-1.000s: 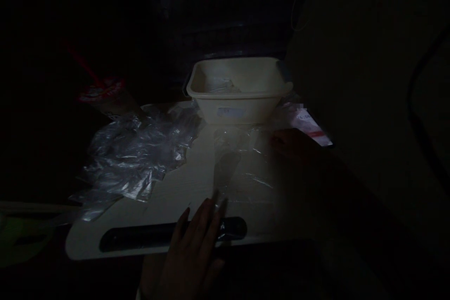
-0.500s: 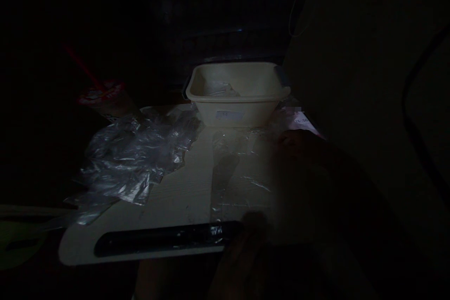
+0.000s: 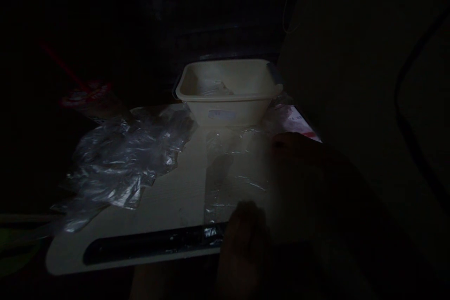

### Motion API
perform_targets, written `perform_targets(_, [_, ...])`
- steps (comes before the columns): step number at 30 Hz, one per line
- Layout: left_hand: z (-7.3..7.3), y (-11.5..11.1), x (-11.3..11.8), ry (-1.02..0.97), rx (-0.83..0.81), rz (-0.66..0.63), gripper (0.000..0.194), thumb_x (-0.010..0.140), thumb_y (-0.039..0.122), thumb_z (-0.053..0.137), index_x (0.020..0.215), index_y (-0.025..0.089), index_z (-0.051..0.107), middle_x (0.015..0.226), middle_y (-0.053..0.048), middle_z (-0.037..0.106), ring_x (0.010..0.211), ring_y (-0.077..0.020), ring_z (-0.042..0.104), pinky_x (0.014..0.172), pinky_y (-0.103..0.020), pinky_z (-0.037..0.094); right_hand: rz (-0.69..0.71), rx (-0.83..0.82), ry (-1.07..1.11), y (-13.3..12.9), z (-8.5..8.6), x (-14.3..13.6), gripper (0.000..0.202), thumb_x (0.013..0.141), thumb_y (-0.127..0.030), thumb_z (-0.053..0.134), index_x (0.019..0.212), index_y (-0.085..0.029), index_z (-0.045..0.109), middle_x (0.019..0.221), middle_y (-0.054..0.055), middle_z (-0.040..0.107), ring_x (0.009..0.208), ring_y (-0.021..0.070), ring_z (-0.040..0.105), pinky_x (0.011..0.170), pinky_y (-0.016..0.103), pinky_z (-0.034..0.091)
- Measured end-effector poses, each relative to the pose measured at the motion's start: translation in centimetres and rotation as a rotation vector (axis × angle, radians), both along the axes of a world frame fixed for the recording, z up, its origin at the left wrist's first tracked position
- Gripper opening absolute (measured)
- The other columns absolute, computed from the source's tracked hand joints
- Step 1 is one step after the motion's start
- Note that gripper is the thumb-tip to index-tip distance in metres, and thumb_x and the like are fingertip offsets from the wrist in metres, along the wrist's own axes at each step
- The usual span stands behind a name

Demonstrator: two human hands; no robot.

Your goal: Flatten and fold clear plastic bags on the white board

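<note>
Left hand (image 3: pixel 244 241), right hand (image 3: pixel 290 146): shadowed, grasp impossible to tell
Flat clear bag (image 3: pixel 234 180): one, near both
Basin (image 3: pixel 248 108): one, beyond both
Phone (image 3: pixel 298 124): one, just beyond right hand

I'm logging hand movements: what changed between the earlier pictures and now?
The left hand moved right along the near edge of the white tabletop; its grip is unclear. The right hand stayed by the flat clear plastic; the cream rectangular plastic tub stayed put.

Shows cream on the basin (image 3: pixel 249 110), red on the straw (image 3: pixel 65 65), silvery glints over the clear bag (image 3: pixel 239 173), whitish on the tabletop (image 3: pixel 168 197), black along its slot (image 3: pixel 151 244).
</note>
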State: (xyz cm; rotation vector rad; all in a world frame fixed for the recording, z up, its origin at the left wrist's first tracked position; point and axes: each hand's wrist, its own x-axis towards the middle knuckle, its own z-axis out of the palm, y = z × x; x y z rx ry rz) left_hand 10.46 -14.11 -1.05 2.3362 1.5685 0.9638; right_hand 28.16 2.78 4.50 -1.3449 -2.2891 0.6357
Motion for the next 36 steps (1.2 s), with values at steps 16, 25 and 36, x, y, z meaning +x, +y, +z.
perform_targets(16, [1.0, 0.4, -0.5, 0.149, 0.123, -0.081, 0.029, 0.080, 0.013, 0.032, 0.102, 0.013, 0.051, 0.100, -0.009, 0.059, 0.100, -0.0200, 0.049, 0.080, -0.032, 0.047, -0.214, -0.620, 0.563, -0.3, -0.1, -5.3, 0.013, 0.059, -0.003, 0.046, 0.062, -0.015, 0.046, 0.044, -0.007, 0.051, 0.036, 0.0075, 0.052, 0.036, 0.017, 0.043])
perform_targets(25, [4.4, 1.6, -2.0, 0.118, -0.170, -0.246, 0.040, 0.077, 0.013, 0.034, 0.117, 0.016, 0.038, 0.120, -0.008, 0.044, 0.112, -0.0208, 0.037, 0.085, -0.037, 0.043, -0.197, -0.713, 0.647, -0.3, -1.6, -6.6, 0.005, 0.068, -0.011, 0.046, 0.066, -0.015, 0.046, 0.047, -0.005, 0.051, 0.040, 0.0078, 0.054, 0.037, 0.017, 0.045])
perform_targets(36, [3.9, 12.8, -5.8, 0.479, -0.004, -0.407, 0.035, 0.081, 0.022, 0.034, 0.114, 0.012, 0.041, 0.123, -0.011, 0.040, 0.114, -0.0218, 0.032, 0.091, -0.042, 0.028, -0.182, -0.779, 0.679, 0.1, -2.2, -6.7, 0.011, 0.076, -0.017, 0.039, 0.068, -0.016, 0.046, 0.048, -0.004, 0.054, 0.041, 0.0090, 0.055, 0.039, 0.018, 0.044])
